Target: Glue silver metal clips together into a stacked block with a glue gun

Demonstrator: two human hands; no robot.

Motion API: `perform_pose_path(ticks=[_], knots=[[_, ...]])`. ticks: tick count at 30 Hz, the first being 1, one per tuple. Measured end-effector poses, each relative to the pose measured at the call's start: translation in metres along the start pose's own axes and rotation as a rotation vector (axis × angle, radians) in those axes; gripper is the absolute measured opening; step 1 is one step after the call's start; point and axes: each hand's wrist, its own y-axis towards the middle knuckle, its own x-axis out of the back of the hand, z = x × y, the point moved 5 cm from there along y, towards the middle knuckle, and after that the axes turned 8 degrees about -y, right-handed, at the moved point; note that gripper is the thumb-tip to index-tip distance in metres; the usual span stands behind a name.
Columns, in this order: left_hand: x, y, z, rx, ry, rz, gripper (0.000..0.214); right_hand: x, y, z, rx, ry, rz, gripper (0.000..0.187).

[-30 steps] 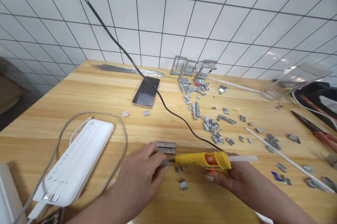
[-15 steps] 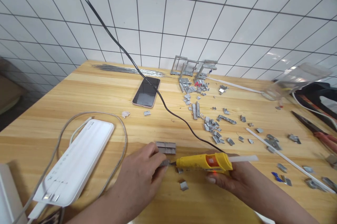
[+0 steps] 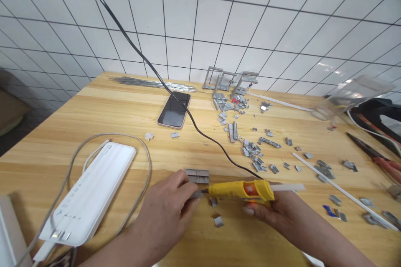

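My right hand (image 3: 271,212) is wrapped round a yellow hot glue gun (image 3: 241,190), which lies level and points left. A white glue stick (image 3: 290,187) sticks out of its back end. My left hand (image 3: 173,200) pinches a small grey metal piece (image 3: 196,194) between thumb and fingers, partly hidden by them. The gun's dark nozzle (image 3: 204,191) meets or nearly meets that piece; I cannot tell whether they touch. Just beyond my left fingers lies a longer grey metal strip (image 3: 198,176). Two small metal bits, one of them a bent plate (image 3: 219,220), lie below the gun.
A white power bank (image 3: 90,191) with a looped cable lies at left. A phone (image 3: 174,109) lies further back, crossed by the gun's black cord (image 3: 216,141). Scattered metal pieces (image 3: 250,148), small metal frames (image 3: 224,79), pliers (image 3: 371,150) and a clear container (image 3: 354,93) occupy the right side.
The glue gun and my right hand have shifted slightly left, bringing the nozzle further toward my left fingers. My left hand has barely moved.
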Motion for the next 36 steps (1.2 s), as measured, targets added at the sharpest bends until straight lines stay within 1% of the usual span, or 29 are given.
perform_pose_path(ticks=[2, 8, 15, 19, 23, 27, 31, 36], knots=[[0.000, 0.000, 0.000, -0.003, 0.001, -0.006, 0.019, 0.000, 0.000, -0.001, -0.008, 0.016, -0.002, 0.020], [0.000, 0.001, 0.000, -0.014, 0.020, -0.014, 0.023, -0.003, -0.001, -0.005, 0.004, 0.015, 0.127, 0.022], [0.001, 0.001, 0.000, -0.020, 0.021, -0.027, 0.021, 0.000, -0.003, -0.004, 0.008, 0.038, 0.096, 0.025], [0.001, 0.000, 0.001, -0.016, 0.023, -0.024, 0.020, -0.001, -0.003, 0.000, 0.026, 0.080, 0.113, 0.030], [0.000, 0.000, 0.001, -0.018, 0.019, -0.020, 0.021, -0.002, -0.003, -0.002, -0.008, 0.102, 0.100, 0.029], [0.001, 0.000, 0.001, -0.022, 0.017, -0.021, 0.022, -0.004, -0.004, -0.007, -0.019, 0.096, 0.125, 0.025], [0.002, 0.000, 0.001, -0.017, 0.012, -0.028, 0.023, -0.004, -0.005, -0.010, -0.025, 0.041, 0.139, 0.025], [0.001, 0.001, 0.001, -0.007, 0.011, -0.015, 0.023, -0.003, -0.003, -0.006, 0.004, 0.019, 0.142, 0.026]])
